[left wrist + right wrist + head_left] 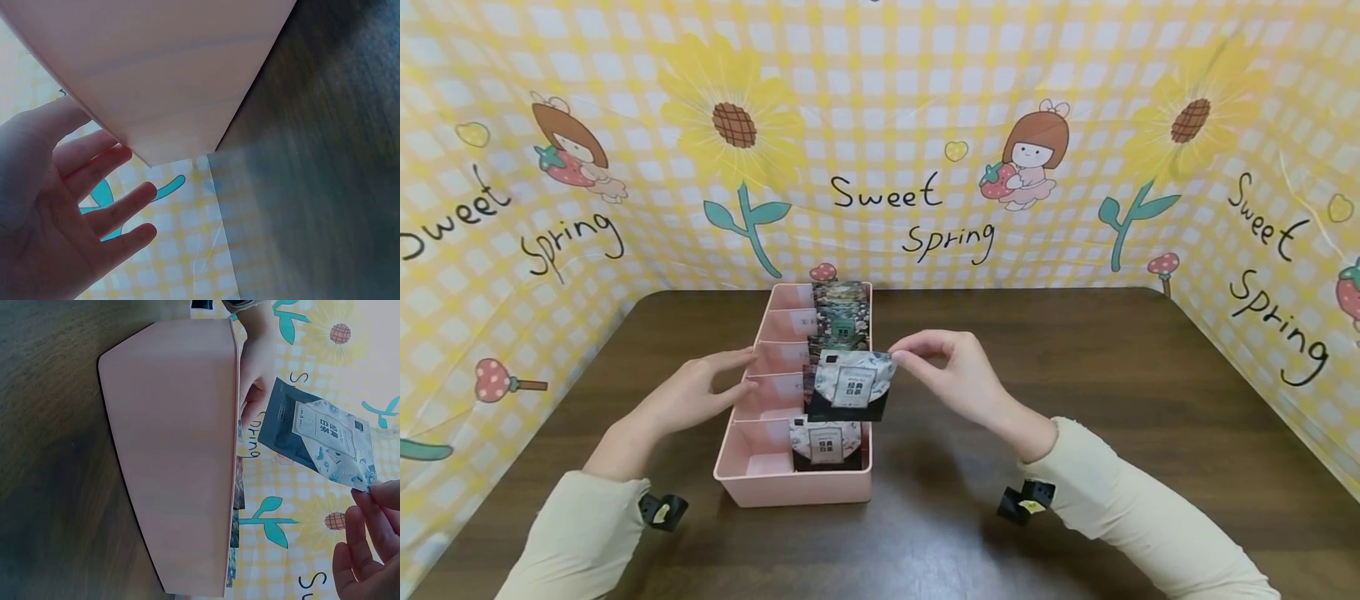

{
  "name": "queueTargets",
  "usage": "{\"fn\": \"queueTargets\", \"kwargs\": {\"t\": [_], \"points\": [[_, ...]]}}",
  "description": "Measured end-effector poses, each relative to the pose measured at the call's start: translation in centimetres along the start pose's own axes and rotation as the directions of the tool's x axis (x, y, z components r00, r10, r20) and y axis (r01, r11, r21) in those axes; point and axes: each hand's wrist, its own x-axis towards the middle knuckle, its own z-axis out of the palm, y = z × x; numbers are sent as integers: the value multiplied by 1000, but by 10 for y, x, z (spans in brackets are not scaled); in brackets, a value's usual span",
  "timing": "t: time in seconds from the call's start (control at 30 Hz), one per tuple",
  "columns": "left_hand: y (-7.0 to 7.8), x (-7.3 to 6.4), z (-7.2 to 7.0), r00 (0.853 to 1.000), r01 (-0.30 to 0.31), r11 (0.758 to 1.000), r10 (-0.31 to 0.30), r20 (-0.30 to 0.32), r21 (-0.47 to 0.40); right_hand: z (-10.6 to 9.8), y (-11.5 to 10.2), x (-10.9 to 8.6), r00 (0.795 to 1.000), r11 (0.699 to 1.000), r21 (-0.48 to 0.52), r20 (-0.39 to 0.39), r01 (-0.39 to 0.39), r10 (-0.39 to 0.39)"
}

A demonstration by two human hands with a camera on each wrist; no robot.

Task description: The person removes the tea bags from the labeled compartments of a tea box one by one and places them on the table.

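Observation:
A pink divided box (pixel 797 487) stands lengthwise on the table. My right hand (pixel 962 379) pinches the top right corner of a black and white tea sachet (pixel 850 412) between thumb and forefinger. That sachet hangs above the box, as the right wrist view also shows the held tea sachet (pixel 315 431) clear of the rim. A similar tea sachet (pixel 826 450) stands in the front compartment. My left hand (pixel 688 396) touches the box's left rim with its thumb and a finger; the left wrist view shows the left hand's (pixel 69 181) other fingers spread loosely.
Darker patterned sachets (pixel 842 312) stand in the compartments further back, along the right side. The brown table (pixel 1112 375) extends to both sides of the box. A yellow checked cloth (pixel 880 125) with flowers hangs behind and at the sides.

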Motion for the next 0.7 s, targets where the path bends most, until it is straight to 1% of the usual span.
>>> {"fn": "queueTargets", "kwargs": {"t": [0.13, 0.27, 0.4, 0.7], "points": [[1, 0, -1, 1000, -11, 1000, 11, 2, -1, -4, 0, 1, 1000, 1000, 11, 0, -3, 3], [2, 0, -1, 1000, -12, 1000, 12, 8, -1, -8, 2, 1, 1000, 1000, -4, 5, -18, 18], [1, 1, 0, 1000, -26, 1000, 26, 2, 0, -13, 3, 2, 1000, 999, -29, 13, -28, 28], [1, -2, -1, 1000, -21, 1000, 21, -4, 4, -20, 6, 6, 1000, 998, -69, -3, 2, -2]]}}
